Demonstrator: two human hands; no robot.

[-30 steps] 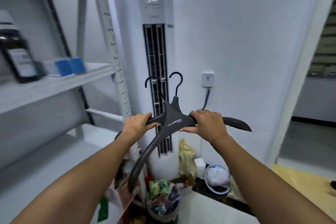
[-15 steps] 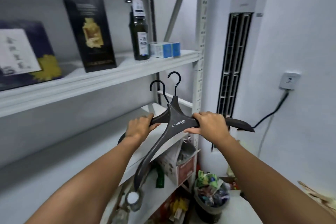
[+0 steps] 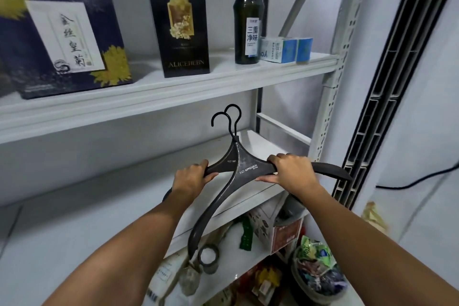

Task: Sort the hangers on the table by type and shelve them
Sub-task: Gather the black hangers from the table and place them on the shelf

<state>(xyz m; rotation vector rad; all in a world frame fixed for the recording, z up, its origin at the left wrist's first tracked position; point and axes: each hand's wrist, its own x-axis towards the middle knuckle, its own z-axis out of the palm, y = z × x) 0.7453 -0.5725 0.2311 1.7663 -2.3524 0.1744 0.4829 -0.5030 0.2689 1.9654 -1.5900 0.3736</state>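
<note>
I face a white metal shelf unit (image 3: 330, 97) against a pale wall (image 3: 422, 131), boxes and a dark bottle (image 3: 247, 20) on its upper shelf, a standing air conditioner (image 3: 387, 87) beside it.

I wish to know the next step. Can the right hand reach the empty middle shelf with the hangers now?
Probably yes. The right hand holds the hangers just in front of the middle shelf, and nothing stands between them.
</note>
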